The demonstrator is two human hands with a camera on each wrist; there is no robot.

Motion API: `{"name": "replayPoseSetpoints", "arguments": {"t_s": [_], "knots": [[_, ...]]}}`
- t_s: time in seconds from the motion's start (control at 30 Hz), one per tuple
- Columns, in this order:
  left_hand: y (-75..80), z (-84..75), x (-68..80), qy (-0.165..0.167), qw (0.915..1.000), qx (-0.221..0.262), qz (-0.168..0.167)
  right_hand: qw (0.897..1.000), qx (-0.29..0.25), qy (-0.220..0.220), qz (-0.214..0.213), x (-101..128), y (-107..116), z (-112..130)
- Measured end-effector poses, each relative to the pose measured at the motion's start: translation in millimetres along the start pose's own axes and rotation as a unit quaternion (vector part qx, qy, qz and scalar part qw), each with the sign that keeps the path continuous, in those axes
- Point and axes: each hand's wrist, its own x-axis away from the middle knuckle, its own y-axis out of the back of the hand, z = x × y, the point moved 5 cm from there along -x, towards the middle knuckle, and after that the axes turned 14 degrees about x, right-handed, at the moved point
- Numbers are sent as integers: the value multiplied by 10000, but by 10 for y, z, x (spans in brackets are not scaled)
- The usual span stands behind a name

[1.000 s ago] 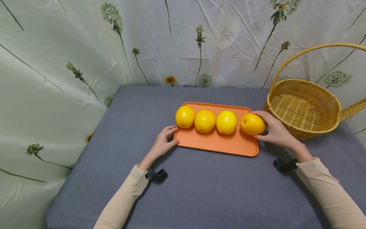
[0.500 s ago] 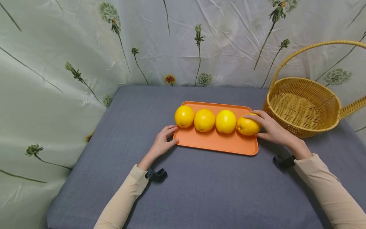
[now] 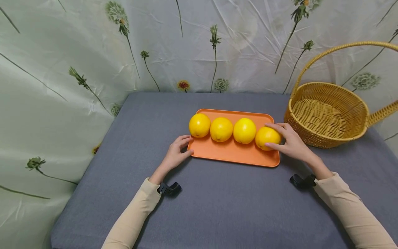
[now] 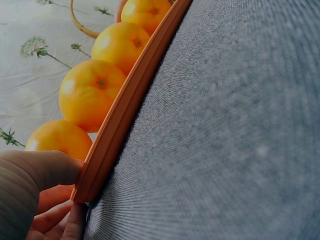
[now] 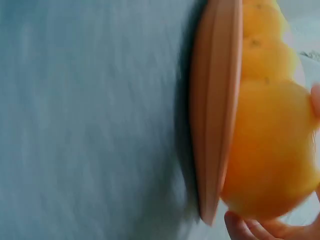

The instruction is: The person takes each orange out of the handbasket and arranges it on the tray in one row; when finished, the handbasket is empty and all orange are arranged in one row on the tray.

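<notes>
An orange tray [image 3: 231, 154] lies on the grey table with several yellow oranges in a row on it. My right hand [image 3: 287, 143] grips the rightmost orange [image 3: 266, 137], which rests on the tray's right end beside its neighbour [image 3: 244, 130]. My left hand [image 3: 176, 154] holds the tray's near left corner, thumb on the rim [image 4: 125, 112], just below the leftmost orange [image 3: 199, 125]. In the right wrist view the held orange [image 5: 270, 155] fills the right side beside the tray edge [image 5: 215, 110], blurred.
A woven yellow basket [image 3: 328, 114] with a tall handle stands on the table to the right of the tray, with nothing in it. A flowered cloth hangs behind and to the left. Grey table surface [image 3: 224, 207] stretches toward me.
My right hand has brought the rightmost orange leftward and down onto the tray, closer to the other three. The left hand has stayed on the tray's corner.
</notes>
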Motion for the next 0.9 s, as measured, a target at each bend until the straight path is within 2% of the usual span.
{"name": "replayPoseSetpoints", "arguments": {"t_s": [0.13,0.27,0.33,0.57,0.9], "knots": [[-9,-158,35,54,10000,-31,28,9982,-485,-348,-97,-13,-38,-57],[-4,-362,79,67,10000,-40,50,9910,-1169,-637,152,-26,-67,-139],[-2,-398,87,44,10000,-46,45,9894,-1276,-625,286,-30,-69,-167],[1,-410,79,12,10000,-51,43,9934,-1012,-304,454,-36,-34,-198],[-9,-406,77,-4,9999,-90,67,9895,-1354,-329,392,-24,-66,-221]]}}
